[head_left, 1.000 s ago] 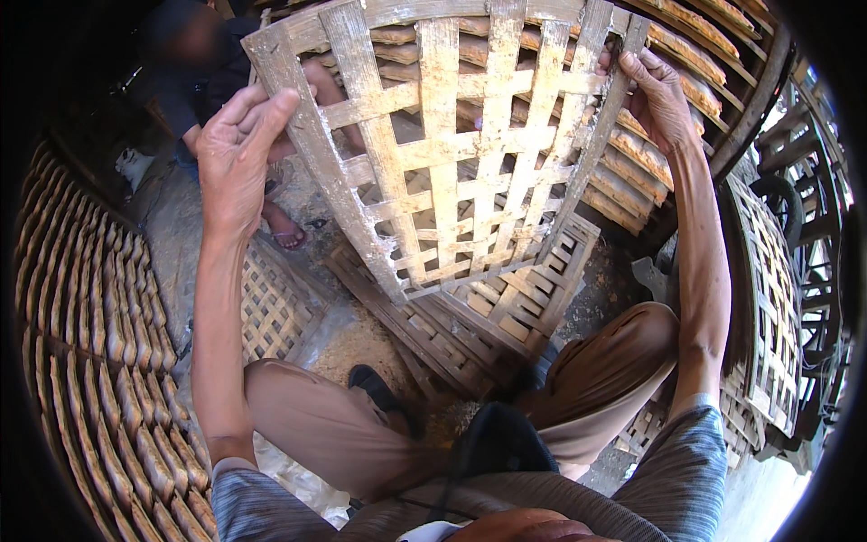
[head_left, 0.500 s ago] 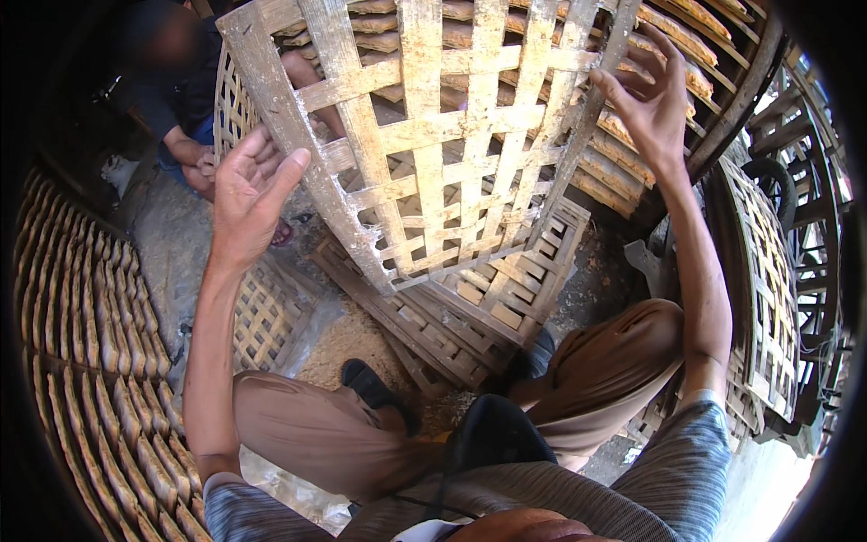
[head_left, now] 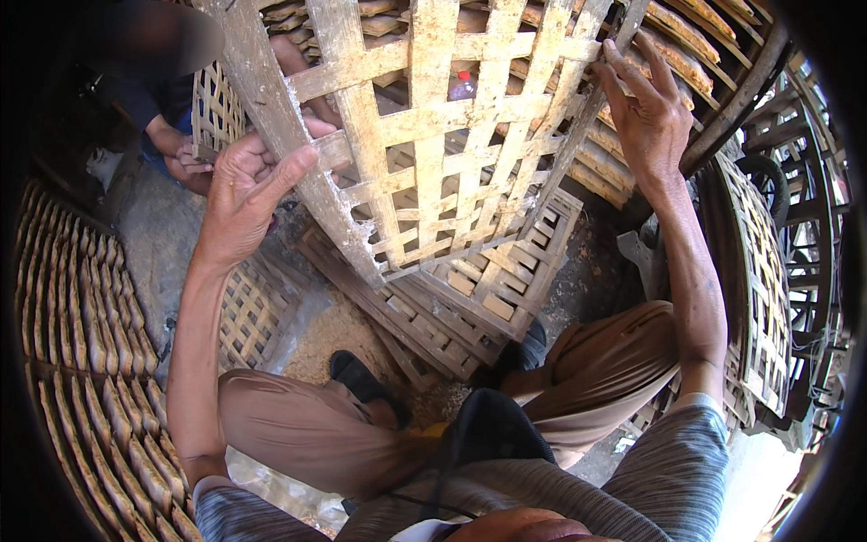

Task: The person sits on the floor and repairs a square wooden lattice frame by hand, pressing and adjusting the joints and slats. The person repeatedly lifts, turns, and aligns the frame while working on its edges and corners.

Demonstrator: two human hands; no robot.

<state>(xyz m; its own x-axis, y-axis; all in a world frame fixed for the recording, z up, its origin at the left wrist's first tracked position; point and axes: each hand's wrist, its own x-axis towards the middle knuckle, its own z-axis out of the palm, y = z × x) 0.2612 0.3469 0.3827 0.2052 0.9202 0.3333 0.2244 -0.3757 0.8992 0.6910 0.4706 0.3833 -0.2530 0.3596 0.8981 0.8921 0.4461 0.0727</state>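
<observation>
Beyond the bent knees (head_left: 632,343), slatted frames (head_left: 442,312) lie stacked on the floor. Tilted above them, a wood-framed woven panel (head_left: 429,131) stands between both hands: the left hand (head_left: 248,185) clasps one rail, thumb in front, seemingly to steady it; the right hand (head_left: 652,126) meets the other, its grip unclear. Farther, a co-worker's hand (head_left: 185,167) touches a smaller panel (head_left: 217,113).

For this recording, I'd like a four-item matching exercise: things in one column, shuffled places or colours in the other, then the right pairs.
1. Left hand
2. Right hand
3. Stacked racks
4. Trousers

A. brown
B. at the right edge of the raised rack
C. lying below the raised rack
D. at the raised rack's left edge

Right pairs: 1-D; 2-B; 3-C; 4-A
</observation>
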